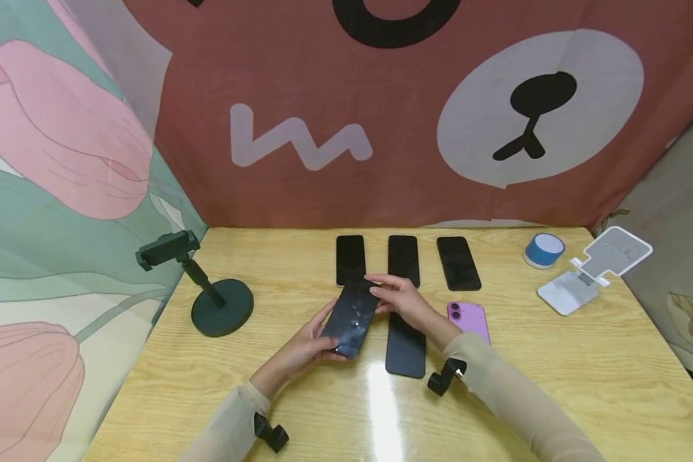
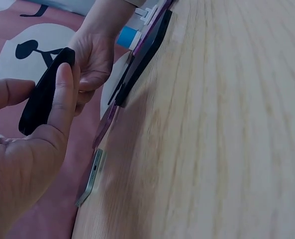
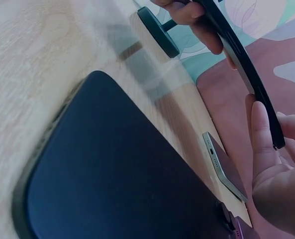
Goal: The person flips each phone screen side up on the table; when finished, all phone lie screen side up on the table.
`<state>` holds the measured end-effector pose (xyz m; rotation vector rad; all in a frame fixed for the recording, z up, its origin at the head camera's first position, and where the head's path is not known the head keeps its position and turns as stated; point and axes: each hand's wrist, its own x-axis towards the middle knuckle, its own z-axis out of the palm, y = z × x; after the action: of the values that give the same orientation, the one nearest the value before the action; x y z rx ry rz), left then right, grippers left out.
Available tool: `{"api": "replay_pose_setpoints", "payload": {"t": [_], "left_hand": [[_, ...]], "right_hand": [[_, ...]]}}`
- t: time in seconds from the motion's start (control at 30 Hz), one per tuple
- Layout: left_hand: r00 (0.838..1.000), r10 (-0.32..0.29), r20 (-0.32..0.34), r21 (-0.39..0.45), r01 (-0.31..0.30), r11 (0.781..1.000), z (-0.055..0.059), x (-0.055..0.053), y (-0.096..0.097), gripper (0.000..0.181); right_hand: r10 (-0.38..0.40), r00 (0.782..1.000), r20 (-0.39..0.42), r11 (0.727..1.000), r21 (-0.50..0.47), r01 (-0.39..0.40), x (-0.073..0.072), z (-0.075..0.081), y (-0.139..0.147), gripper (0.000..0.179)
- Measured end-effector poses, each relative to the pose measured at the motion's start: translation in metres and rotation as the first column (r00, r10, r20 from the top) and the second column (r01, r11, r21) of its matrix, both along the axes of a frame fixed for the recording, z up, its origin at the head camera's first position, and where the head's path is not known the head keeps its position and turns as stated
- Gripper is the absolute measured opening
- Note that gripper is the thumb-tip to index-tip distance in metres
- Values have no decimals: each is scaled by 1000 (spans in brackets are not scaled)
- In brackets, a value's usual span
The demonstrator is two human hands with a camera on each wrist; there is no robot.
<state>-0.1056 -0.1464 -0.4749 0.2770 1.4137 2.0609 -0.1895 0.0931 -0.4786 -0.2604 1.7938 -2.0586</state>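
Observation:
Both hands hold one black smartphone [image 1: 353,317] tilted above the table, its glossy face catching light. My left hand [image 1: 307,348] grips its lower end, with the thumb over the near corner. At the far end, my right hand [image 1: 403,299] pinches the edge between thumb and fingers. In the left wrist view the held phone [image 2: 48,94] appears as a dark slab between thumb and fingers. Seen from the right wrist, its thin side [image 3: 242,64] runs from one hand to the other. Under my right forearm lies a dark-backed phone [image 1: 405,354], face down.
Three dark-screened phones lie in a back row: left [image 1: 350,256], middle [image 1: 403,253] and right [image 1: 459,263]. A purple phone [image 1: 470,319] is beside my right forearm. A dark green phone stand [image 1: 222,308] is left; a blue-white cylinder [image 1: 544,250] and white folding stand [image 1: 568,293] are right.

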Motion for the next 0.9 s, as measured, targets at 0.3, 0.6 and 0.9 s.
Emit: {"api": "replay_pose_setpoints", "payload": {"t": [0.3, 0.6, 0.9], "left_hand": [[999, -45, -14, -114, 44, 993, -5, 1, -6, 93], [998, -52, -33, -173, 45, 984, -9, 2, -3, 98], [997, -17, -69, -296, -4, 955, -12, 1, -1, 101]], "right_hand": [[21, 1000, 17, 1000, 18, -21, -2, 0, -1, 44], [19, 998, 53, 1000, 6, -19, -3, -4, 1, 45], [1, 997, 72, 1000, 5, -1, -2, -6, 1, 45]]}}
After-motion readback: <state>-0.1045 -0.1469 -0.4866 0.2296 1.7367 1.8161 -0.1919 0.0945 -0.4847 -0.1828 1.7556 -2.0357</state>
